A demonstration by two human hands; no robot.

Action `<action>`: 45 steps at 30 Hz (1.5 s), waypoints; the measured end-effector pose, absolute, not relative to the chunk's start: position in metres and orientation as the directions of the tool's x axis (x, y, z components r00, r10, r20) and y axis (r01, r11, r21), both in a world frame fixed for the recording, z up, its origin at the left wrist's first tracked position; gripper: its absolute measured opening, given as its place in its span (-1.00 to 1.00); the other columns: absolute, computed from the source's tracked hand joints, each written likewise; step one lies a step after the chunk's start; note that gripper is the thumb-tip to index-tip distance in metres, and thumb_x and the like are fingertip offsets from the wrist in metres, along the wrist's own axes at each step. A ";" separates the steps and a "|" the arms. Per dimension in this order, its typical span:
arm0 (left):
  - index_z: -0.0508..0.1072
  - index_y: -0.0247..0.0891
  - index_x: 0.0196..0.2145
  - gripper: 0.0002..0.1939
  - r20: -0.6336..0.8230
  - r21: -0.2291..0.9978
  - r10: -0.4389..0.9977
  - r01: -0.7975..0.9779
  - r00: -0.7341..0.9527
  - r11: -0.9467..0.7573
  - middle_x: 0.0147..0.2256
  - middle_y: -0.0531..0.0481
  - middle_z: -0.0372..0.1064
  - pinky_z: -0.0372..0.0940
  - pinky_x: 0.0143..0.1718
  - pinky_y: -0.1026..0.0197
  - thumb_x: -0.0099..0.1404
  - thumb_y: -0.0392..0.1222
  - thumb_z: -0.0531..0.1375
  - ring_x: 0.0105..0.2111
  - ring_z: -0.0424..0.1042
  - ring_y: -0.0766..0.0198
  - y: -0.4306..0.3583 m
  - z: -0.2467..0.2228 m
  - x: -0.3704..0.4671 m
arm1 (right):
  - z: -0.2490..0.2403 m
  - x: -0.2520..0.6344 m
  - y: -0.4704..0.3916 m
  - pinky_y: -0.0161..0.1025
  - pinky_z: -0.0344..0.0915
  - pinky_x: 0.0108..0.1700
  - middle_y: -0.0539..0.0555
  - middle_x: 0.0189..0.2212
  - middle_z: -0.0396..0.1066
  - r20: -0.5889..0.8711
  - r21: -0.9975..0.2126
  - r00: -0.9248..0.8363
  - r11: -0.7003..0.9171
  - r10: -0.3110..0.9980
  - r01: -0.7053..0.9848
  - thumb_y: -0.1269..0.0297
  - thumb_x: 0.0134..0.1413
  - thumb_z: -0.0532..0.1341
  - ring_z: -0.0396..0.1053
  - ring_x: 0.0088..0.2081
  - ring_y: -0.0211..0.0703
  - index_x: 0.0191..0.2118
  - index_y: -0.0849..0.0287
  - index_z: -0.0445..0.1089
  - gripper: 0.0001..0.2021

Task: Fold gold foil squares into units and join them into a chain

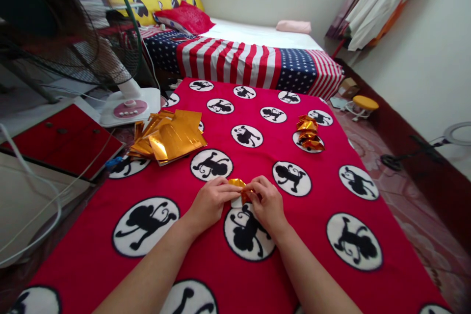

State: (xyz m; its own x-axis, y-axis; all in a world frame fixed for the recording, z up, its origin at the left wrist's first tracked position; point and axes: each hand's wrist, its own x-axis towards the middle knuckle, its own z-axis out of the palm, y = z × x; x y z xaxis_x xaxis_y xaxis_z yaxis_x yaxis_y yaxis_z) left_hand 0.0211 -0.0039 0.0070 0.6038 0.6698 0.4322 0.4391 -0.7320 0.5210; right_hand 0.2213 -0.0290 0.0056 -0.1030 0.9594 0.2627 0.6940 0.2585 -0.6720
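Passage between sheets (178, 137) and folded foils (308, 126)

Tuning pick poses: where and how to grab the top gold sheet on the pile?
Likely best to pinch the top gold sheet at its right-hand corner, coming from the right: it looks thin and lies nearly flat, that corner faces red cloth, and other sheets fan out on its left.

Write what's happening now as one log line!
left hand: holding gold foil piece; right hand: holding same piece; left side: gold foil sheet pile; right side: folded gold foil pieces; beneath: red monkey-print cloth
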 end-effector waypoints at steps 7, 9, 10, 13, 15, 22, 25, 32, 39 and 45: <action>0.54 -0.25 -0.43 -0.72 0.402 0.658 0.810 0.480 0.427 -0.580 -0.29 -0.05 0.42 0.37 -0.17 0.21 0.25 -0.49 0.08 -0.23 0.42 0.28 -0.008 0.004 0.019 | 0.004 0.222 -0.029 -0.26 0.23 -0.22 0.05 -0.33 0.39 0.303 -0.633 -0.151 0.317 0.941 0.706 0.40 0.22 0.16 0.34 -0.27 -0.19 -0.31 0.07 0.53 -0.80; 0.54 -0.24 -0.44 -0.72 0.397 0.631 0.816 0.520 0.421 -0.575 -0.31 -0.05 0.41 0.37 -0.20 0.21 0.25 -0.47 0.09 -0.25 0.41 0.27 -0.010 0.005 0.018 | 0.007 0.223 -0.029 -0.26 0.24 -0.22 0.05 -0.34 0.39 0.296 -0.627 -0.174 0.329 0.939 0.706 0.42 0.22 0.15 0.34 -0.28 -0.18 -0.30 0.08 0.54 -0.79; 0.54 -0.24 -0.44 -0.73 0.393 0.617 0.814 0.533 0.428 -0.579 -0.31 -0.05 0.42 0.36 -0.19 0.20 0.25 -0.47 0.10 -0.25 0.42 0.26 -0.011 0.006 0.018 | 0.009 0.224 -0.030 -0.26 0.24 -0.22 0.06 -0.34 0.39 0.289 -0.622 -0.192 0.336 0.938 0.707 0.43 0.21 0.14 0.34 -0.28 -0.18 -0.30 0.09 0.55 -0.78; 0.56 -0.22 -0.38 -0.74 0.363 0.591 0.804 0.550 0.471 -0.589 -0.27 -0.04 0.46 0.35 -0.14 0.16 0.23 -0.47 0.11 -0.23 0.42 0.24 -0.013 0.011 0.015 | 0.015 0.229 -0.032 -0.25 0.24 -0.23 0.06 -0.32 0.40 0.264 -0.596 -0.263 0.371 0.928 0.712 0.48 0.17 0.14 0.33 -0.27 -0.18 -0.27 0.07 0.57 -0.74; 0.57 -0.21 -0.31 -0.73 0.331 0.583 0.798 0.555 0.504 -0.593 -0.23 -0.04 0.47 0.34 -0.09 0.13 0.21 -0.47 0.12 -0.19 0.42 0.23 -0.015 0.015 0.012 | 0.018 0.231 -0.033 -0.24 0.24 -0.22 0.07 -0.29 0.40 0.254 -0.581 -0.300 0.393 0.919 0.713 0.49 0.13 0.16 0.32 -0.25 -0.17 -0.23 0.05 0.57 -0.74; 0.55 -0.19 -0.26 -0.74 0.296 0.590 0.798 0.556 0.525 -0.585 -0.20 -0.02 0.49 0.33 -0.07 0.11 0.17 -0.46 0.16 -0.18 0.44 0.22 -0.017 0.020 0.008 | 0.016 0.233 -0.034 -0.20 0.27 -0.18 0.06 -0.27 0.40 0.238 -0.602 -0.285 0.371 0.929 0.707 0.46 0.03 0.24 0.33 -0.23 -0.14 -0.18 0.02 0.58 -0.73; 0.54 -0.21 -0.29 -0.79 0.327 0.601 0.809 0.553 0.488 -0.577 -0.21 -0.03 0.49 0.35 -0.10 0.14 0.20 -0.43 0.17 -0.19 0.45 0.23 -0.016 0.017 0.009 | 0.015 0.233 -0.034 -0.20 0.28 -0.17 0.06 -0.27 0.40 0.236 -0.622 -0.274 0.362 0.932 0.694 0.46 0.02 0.24 0.33 -0.22 -0.14 -0.17 0.00 0.58 -0.71; 0.54 -0.20 -0.29 -0.87 0.401 0.645 0.817 0.506 0.415 -0.573 -0.23 -0.03 0.52 0.40 -0.11 0.18 0.26 -0.35 0.20 -0.19 0.49 0.25 -0.012 0.006 0.008 | 0.012 0.233 -0.033 -0.21 0.28 -0.19 0.05 -0.28 0.41 0.250 -0.649 -0.246 0.351 0.936 0.675 0.43 0.03 0.28 0.35 -0.23 -0.15 -0.18 -0.01 0.58 -0.75; 0.55 -0.23 -0.32 -0.89 0.383 0.705 0.849 0.479 0.364 -0.523 -0.27 -0.03 0.52 0.41 -0.15 0.22 0.26 -0.36 0.22 -0.25 0.50 0.27 -0.011 0.007 0.010 | 0.006 0.234 -0.027 -0.27 0.28 -0.23 0.04 -0.33 0.42 0.271 -0.670 -0.248 0.367 0.930 0.645 0.36 0.14 0.26 0.37 -0.26 -0.19 -0.18 -0.01 0.58 -0.82; 0.56 -0.23 -0.38 -0.92 0.366 0.704 0.879 0.527 0.305 -0.476 -0.26 -0.05 0.45 0.40 -0.18 0.21 0.24 -0.31 0.25 -0.24 0.47 0.25 -0.009 0.006 0.011 | 0.007 0.233 -0.022 -0.30 0.28 -0.26 0.01 -0.36 0.44 0.239 -0.716 -0.205 0.314 0.949 0.623 0.35 0.16 0.26 0.39 -0.32 -0.23 -0.24 0.02 0.57 -0.87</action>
